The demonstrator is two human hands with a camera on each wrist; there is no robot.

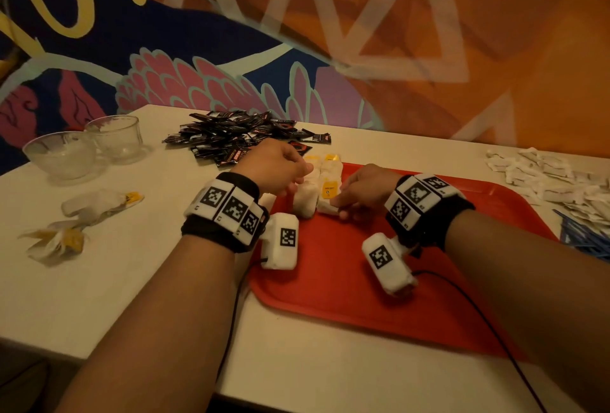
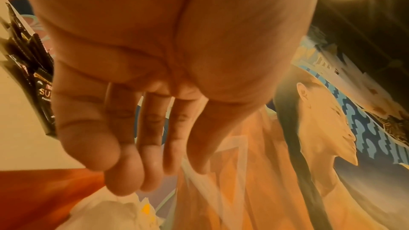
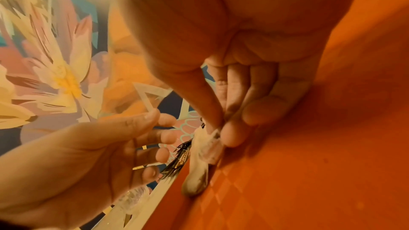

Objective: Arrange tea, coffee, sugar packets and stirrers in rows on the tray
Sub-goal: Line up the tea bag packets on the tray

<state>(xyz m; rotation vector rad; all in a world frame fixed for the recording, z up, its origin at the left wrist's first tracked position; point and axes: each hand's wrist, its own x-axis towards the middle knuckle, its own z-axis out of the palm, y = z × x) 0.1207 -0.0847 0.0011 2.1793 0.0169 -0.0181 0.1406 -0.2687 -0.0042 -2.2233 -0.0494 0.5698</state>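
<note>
A red tray [image 1: 363,297] lies on the white table. Several white tea bags [image 1: 305,203] with yellow tags lie side by side at its far left corner. My right hand [image 1: 343,206] pinches the near end of one tea bag [image 1: 327,193] there; the right wrist view shows thumb and fingers closed on that tea bag [image 3: 207,148], which lies on the tray [image 3: 309,163]. My left hand [image 1: 297,178] hovers just left of it, fingers relaxed and holding nothing [image 2: 132,172], above the tea bags [image 2: 115,212].
A pile of black coffee sachets [image 1: 244,135] lies behind the tray. White sugar packets [image 1: 544,178] and blue stirrers [image 1: 587,241] are at the right edge. Two glass cups [image 1: 66,156] and loose tea bags [image 1: 99,204] sit on the left.
</note>
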